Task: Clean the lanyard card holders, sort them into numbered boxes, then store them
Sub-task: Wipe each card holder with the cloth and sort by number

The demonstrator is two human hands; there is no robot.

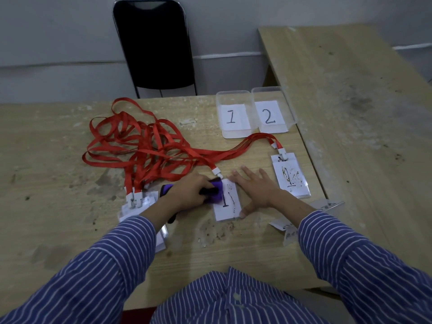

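Your left hand [189, 191] is gripping a purple cloth [216, 191] against the card holder [228, 202]; your right hand [257, 189] is pressing beside it, fingers spread flat.

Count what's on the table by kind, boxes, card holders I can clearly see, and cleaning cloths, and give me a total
Clear plastic numbered boxes: 2
Clear plastic card holders lying singly in plain view: 2
Purple cleaning cloths: 1
Total: 5
The stacked holders at left overlap too much to count.

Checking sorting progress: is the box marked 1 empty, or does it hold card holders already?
Empty. Box 1 shows only its paper label through the clear walls; no card holder or red lanyard lies inside it.
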